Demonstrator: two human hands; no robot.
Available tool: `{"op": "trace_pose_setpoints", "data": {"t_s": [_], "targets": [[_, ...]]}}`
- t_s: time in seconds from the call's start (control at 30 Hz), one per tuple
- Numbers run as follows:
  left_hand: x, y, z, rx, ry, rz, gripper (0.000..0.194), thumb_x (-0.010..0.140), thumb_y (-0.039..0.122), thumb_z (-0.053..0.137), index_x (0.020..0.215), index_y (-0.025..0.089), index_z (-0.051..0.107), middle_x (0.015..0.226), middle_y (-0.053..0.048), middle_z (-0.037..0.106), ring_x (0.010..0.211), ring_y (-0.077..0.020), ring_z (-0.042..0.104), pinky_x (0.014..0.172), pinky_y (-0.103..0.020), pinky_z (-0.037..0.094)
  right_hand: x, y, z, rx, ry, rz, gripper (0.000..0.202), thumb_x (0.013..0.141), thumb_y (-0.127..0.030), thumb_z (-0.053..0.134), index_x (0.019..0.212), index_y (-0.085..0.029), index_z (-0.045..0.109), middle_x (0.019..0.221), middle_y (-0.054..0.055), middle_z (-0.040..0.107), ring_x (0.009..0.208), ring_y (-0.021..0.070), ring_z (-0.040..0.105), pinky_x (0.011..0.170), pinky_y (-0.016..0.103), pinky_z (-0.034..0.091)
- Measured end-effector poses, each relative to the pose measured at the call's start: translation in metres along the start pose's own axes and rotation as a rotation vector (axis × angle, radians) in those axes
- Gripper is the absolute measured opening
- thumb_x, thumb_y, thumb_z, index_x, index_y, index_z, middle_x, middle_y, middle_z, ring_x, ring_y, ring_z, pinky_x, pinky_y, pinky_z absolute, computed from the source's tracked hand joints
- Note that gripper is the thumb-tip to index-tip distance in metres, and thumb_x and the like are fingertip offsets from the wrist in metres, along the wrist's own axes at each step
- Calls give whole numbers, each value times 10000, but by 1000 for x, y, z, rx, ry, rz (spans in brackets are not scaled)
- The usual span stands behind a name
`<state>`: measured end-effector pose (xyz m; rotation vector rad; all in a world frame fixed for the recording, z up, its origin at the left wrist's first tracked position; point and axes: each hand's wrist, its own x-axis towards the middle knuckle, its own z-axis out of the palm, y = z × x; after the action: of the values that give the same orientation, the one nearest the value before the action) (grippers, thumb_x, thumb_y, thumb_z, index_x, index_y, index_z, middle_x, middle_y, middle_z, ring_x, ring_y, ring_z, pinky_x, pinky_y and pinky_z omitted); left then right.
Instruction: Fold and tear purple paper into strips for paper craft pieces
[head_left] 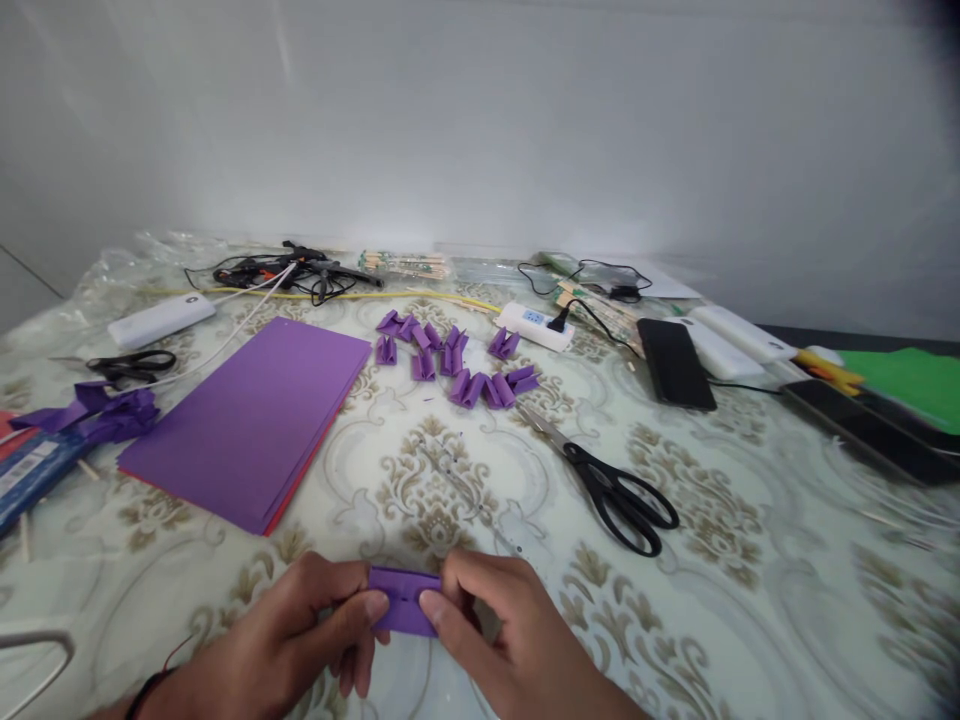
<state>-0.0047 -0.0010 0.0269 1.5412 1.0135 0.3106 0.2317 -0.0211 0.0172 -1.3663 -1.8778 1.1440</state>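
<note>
Between my two hands is a small folded strip of purple paper [406,612], held low over the front of the table. My left hand [300,625] pinches its left end, thumb on top and fingers beneath. At the right end, my right hand [510,620] grips it the same way. A crease runs lengthwise along the strip. Farther back lie several small folded purple paper pieces [453,350] in a loose cluster. Black-handled scissors [615,490] rest to the right, blades pointing toward that cluster. A stack of purple paper sheets [251,420] lies to the left, with red showing under its edge.
At the left are smaller scissors [127,366], purple scraps [105,410] and a white power bank [162,320]. A power strip [535,326] and tangled black cables [292,275] lie at the back. Toward the right sit a black phone [675,365] and green sheets [911,380].
</note>
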Motion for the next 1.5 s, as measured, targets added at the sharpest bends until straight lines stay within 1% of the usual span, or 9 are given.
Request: {"op": "trace_pose_setpoints", "data": {"t_s": [0.23,0.5,0.67,0.83,1.0,1.13,1.33,1.5], "targets": [[3,-6,-1,37,0,18,599,1081,572,431,745,176,729,710,-37,710,700,-149,676,705,-228,527,1,1,1,8,2,-12,399,1000,-376,541,664,-224,389,610,-47,440,592,128,495,567,250,348],[2,2,-2,85,-1,22,575,1076,539,442,731,177,726,691,-26,703,690,-147,669,696,-229,518,2,0,0,-2,-10,15,397,994,-378,534,657,-224,389,612,-41,452,594,130,493,559,250,344],[3,2,-2,75,2,29,562,1083,519,444,729,184,723,686,-18,699,688,-148,670,703,-230,518,2,-2,0,-1,-15,15,395,999,-376,532,663,-227,389,621,-37,453,605,135,498,555,252,344],[3,2,-2,66,4,37,548,1080,521,450,742,186,722,694,-26,704,692,-154,665,706,-239,522,1,-2,-1,-2,-21,24,387,1004,-370,533,670,-226,400,631,-35,464,614,136,508,559,251,352],[3,4,-3,66,-4,5,543,1077,525,447,755,179,715,716,-27,697,718,-158,666,722,-240,522,1,-3,-2,-6,-22,25,396,1002,-387,519,666,-227,385,624,-37,443,602,134,483,559,258,343],[3,2,-2,34,-5,7,542,1070,557,457,773,174,699,723,-27,688,701,-153,653,699,-238,511,2,-3,-2,11,-33,23,393,1006,-378,519,670,-226,382,628,-40,442,602,131,477,569,257,347],[3,-4,0,17,10,12,564,1082,571,421,767,173,668,687,-26,677,655,-145,636,666,-232,498,4,-6,-5,73,-49,48,345,998,-372,537,700,-223,447,643,-32,495,619,135,506,553,241,361],[3,-5,0,7,14,10,561,1079,576,432,764,172,660,688,-26,674,649,-139,624,656,-227,495,3,-7,-4,71,-29,27,362,1012,-373,529,692,-220,462,628,-40,471,599,129,478,547,246,345]]}}
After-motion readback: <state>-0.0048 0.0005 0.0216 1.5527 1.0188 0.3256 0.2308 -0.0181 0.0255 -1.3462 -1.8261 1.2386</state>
